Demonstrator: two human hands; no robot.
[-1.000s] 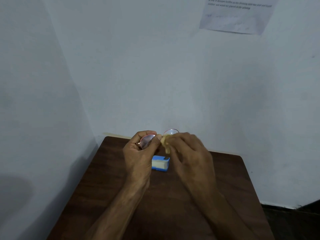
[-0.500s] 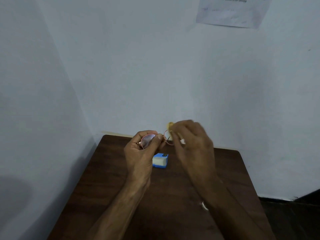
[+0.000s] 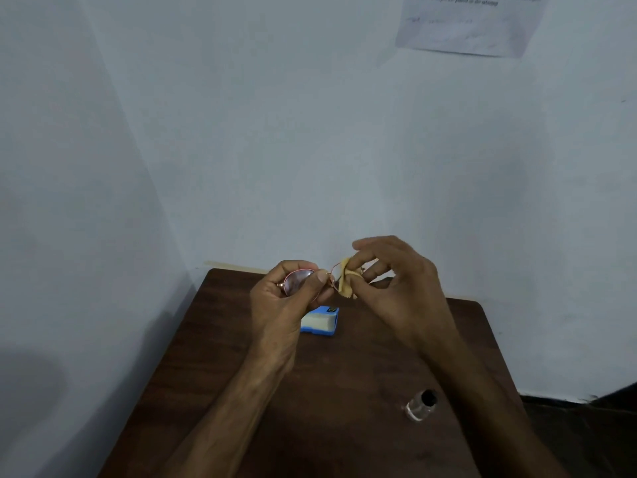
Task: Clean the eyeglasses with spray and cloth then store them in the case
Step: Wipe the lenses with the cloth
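Both hands (left [image 3: 286, 305], right [image 3: 400, 288]) hold eyeglasses [image 3: 312, 279] between them, cloth [image 3: 345, 282] rightward.

A bare, plain room corner: a dark wooden counter [image 3: 213, 357] pushed against pale painted walls [image 3: 275, 132], with a printed paper notice [image 3: 468, 25] stuck above the counter.

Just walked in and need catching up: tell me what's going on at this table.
A person is cleaning eyeglasses above a dark wooden table. The left hand holds the frame by one lens, while the right hand pinches a yellow cloth on the other lens. A small spray bottle and a blue case sit on the table.
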